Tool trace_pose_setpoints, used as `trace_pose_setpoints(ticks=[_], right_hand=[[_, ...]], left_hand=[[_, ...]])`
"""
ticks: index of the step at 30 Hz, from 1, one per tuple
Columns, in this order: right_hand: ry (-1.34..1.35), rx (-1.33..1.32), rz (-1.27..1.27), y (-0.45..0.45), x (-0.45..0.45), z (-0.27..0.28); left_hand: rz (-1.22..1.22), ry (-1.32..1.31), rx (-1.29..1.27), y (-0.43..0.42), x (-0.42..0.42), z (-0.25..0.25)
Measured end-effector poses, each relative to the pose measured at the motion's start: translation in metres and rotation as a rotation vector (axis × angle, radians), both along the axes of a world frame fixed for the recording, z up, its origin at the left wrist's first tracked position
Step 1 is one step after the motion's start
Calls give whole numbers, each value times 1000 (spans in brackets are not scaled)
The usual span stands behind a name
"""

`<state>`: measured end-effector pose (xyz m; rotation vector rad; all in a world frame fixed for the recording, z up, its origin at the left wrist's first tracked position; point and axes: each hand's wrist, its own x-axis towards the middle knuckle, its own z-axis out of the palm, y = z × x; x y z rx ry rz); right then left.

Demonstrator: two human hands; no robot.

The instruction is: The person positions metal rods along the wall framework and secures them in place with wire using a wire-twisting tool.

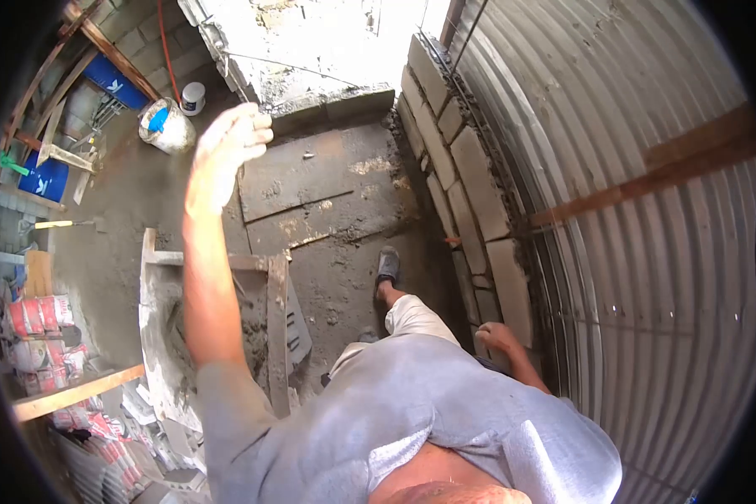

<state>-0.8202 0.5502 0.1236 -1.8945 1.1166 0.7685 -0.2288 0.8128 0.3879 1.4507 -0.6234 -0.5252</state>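
Note:
My left hand is raised on an outstretched arm, washed out by bright light. Its fingers are loosely bent with gaps between them, and nothing shows in them. Below it stands a mortar-smeared wooden trough. Low at my right side, my right hand is curled close to the concrete block wall. Its palm is hidden, so I cannot make out what, if anything, it holds. Grey mortar lines the joints and top edge of the blocks.
Boards lie on the wet cement floor ahead of my shoe. A splattered bucket and a small white pail stand at the upper left. Cement bags are stacked at left. Corrugated metal sheeting rises at right.

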Motion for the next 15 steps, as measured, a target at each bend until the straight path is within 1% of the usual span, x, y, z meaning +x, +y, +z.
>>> trace_pose_setpoints(ticks=[1, 2, 3, 4, 5, 7, 8, 10, 11, 13, 14, 15], right_hand=[[1, 28, -20, -6, 9, -7], [-33, 33, -6, -20, 11, -31], [-82, -92, 172, -42, 3, -77], [-118, -206, 333, -51, 4, -109], [-131, -177, 319, -50, 14, -112], [-64, -58, -146, -80, 38, -109], [-66, -57, -142, -99, 38, -122], [-522, -401, 199, -122, 39, -147], [-521, -399, 184, -128, 49, -140], [-378, -263, -420, -143, 71, -122], [-372, -258, -438, -146, 76, -108], [-341, -199, -519, -149, 81, -92]], left_hand=[[-14, -19, -7, -15, 19, 7], [-25, -58, -21, -32, 42, 21], [-68, -3, -35, -47, 72, 30], [-73, -33, -12, -62, 96, 46], [-50, -18, -9, -78, 115, 54], [-3, 11, -60, -106, 153, 73], [29, -2, -54, -119, 173, 83], [59, -1, -128, -143, 205, 99], [49, 40, -133, -151, 228, 106], [80, 54, -146, -174, 269, 116], [87, 48, -148, -184, 289, 121], [104, 38, -123, -195, 312, 128]])
